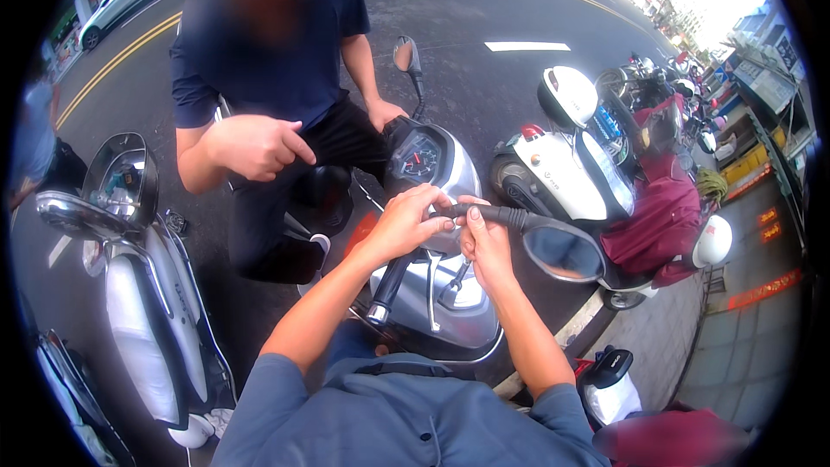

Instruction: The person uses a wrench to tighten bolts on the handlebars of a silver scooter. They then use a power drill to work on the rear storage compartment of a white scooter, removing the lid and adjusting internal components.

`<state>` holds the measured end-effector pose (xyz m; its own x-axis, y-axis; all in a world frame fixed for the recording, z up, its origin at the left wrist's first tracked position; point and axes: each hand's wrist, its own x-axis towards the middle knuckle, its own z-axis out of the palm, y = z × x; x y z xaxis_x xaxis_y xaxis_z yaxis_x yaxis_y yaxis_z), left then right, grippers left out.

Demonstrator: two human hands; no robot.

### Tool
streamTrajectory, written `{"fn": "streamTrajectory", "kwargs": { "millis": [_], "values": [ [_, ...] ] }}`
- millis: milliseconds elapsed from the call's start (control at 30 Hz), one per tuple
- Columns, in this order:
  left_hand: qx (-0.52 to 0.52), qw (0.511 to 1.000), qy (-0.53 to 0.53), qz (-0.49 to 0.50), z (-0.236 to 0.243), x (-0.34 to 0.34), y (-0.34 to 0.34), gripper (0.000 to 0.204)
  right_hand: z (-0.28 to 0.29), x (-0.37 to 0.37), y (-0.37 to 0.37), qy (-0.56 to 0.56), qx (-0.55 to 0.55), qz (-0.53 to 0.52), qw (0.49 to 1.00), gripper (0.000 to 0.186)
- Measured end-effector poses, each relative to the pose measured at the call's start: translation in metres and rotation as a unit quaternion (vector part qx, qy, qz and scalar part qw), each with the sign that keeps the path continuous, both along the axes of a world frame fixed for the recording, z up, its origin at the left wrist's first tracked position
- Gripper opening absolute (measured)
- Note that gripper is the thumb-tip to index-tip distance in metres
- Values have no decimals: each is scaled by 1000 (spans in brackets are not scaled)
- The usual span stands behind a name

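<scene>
Two-handed, pinched the stem (510,217) with left hand (408,220) and right hand (489,251) fingers, left of the mirror (564,250); probably needed keeping straight tbh.

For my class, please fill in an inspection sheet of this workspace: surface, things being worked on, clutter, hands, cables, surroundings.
Surface: front of a silver scooter; a wrench appears to lie on it.
Things worked on: mirror with a dark stem.
Clutter: burgundy cloth off to the right.
Hands: left hand and right hand both hold the stem.
Cables: cannot tell clearly.
Surroundings: road, white scooter, another person close by.
</scene>
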<state>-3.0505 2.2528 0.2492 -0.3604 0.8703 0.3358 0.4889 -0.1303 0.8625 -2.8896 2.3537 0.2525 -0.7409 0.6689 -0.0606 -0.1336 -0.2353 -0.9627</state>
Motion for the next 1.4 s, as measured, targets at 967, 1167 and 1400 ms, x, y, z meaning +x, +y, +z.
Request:
{"fn": "streamTrajectory", "kwargs": {
  "millis": [967, 1167, 1400],
  "values": [
    [1, 998, -51, -40, -8, -11, 11, 28, 85, -52, 67, -364, 247, 273, 856, 45],
    [-22, 999, -8, -47, -1, -13, 8, 32, 109, -52, 58, -380, 488, 312, 721, 41],
    [21, 988, -13, -152, -20, -30, 14, 40, 105, -36, 43, -289, 585, 291, 700, 42]
  ]
}}
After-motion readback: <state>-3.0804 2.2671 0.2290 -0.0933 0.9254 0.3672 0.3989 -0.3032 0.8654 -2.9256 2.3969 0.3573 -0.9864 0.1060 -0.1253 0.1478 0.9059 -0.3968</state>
